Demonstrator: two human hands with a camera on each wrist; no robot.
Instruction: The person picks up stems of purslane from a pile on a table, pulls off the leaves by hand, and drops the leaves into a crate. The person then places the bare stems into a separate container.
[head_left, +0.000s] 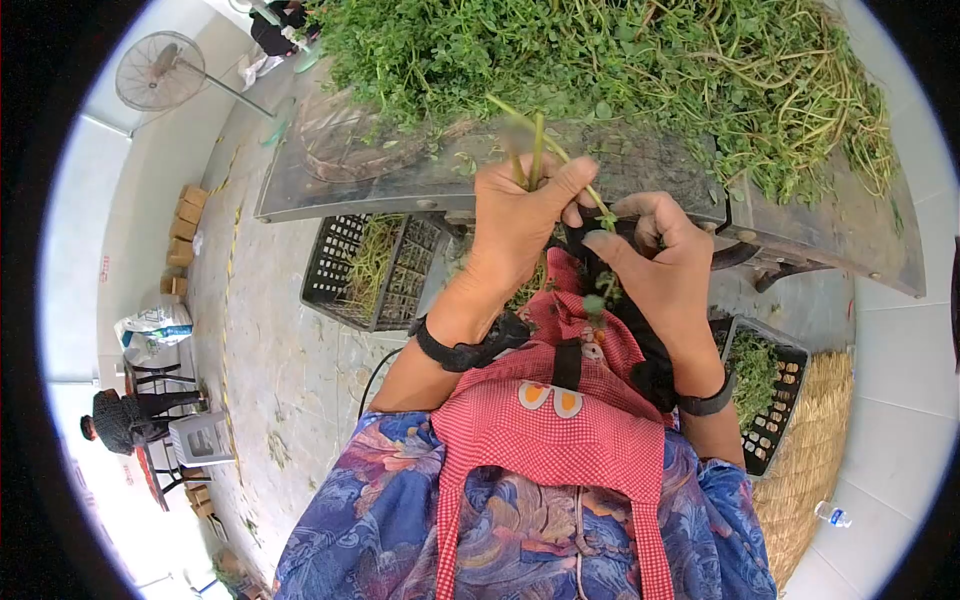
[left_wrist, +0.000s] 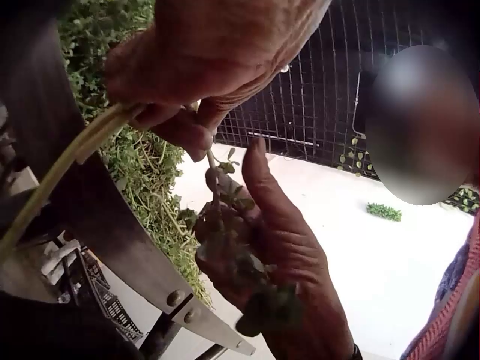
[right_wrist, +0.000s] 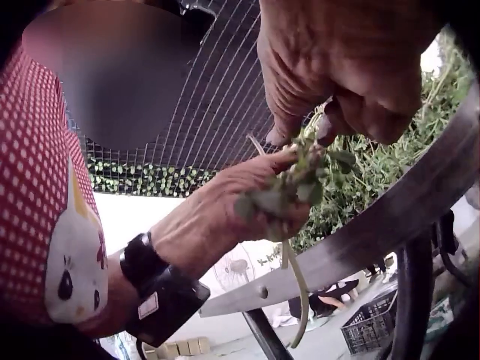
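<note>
In the head view my left hand grips several thick green stems that stick up past its thumb. One long stem slants from the tabletop side down across the thumb toward my right hand. The right thumb and forefinger pinch that stem near its leafy end, whose small round leaves hang between the hands. Close up in the left wrist view, bare stems run out from the left hand. The right wrist view has the leaves in front of the left hand, right under the right fingertips.
A big heap of leafy stems covers the metal-edged table. Below stand a black crate with stems and another with greens. Left are a fan, cardboard boxes and a person; a bottle lies right.
</note>
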